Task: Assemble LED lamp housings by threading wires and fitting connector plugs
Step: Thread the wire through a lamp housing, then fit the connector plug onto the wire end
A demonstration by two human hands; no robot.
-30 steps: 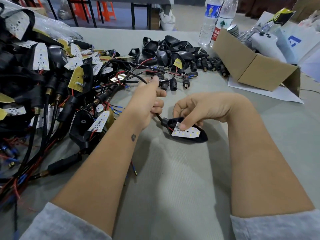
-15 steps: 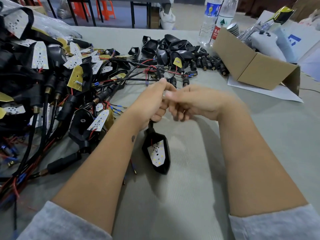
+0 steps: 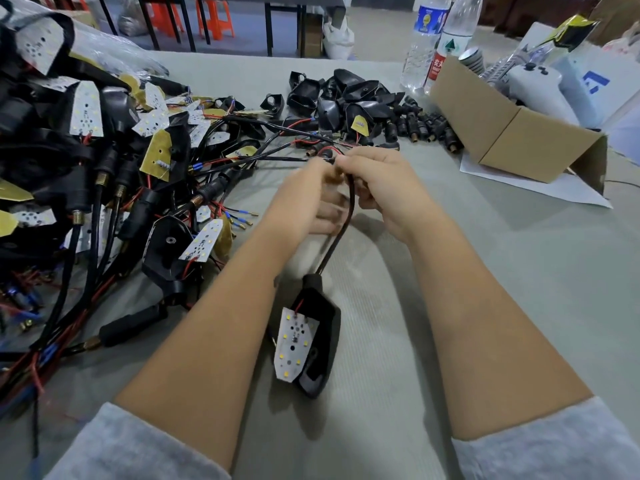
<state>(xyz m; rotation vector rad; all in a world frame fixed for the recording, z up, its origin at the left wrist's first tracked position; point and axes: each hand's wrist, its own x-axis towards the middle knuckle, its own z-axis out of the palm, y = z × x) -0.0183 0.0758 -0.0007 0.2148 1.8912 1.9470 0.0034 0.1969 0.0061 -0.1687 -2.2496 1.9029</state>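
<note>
I see both hands, left hand (image 3: 311, 195) and right hand (image 3: 377, 188), now pinching the cable (image 3: 341, 233) end; the housing (image 3: 311, 344) has dropped lower, ready for a plug.

1 head view, forward and down, close over the table (image 3: 450, 306)

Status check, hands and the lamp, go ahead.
Left hand and right hand both gripping the black cable top. Lamp housing hangs below, LED board showing. Nothing blocking.
</note>
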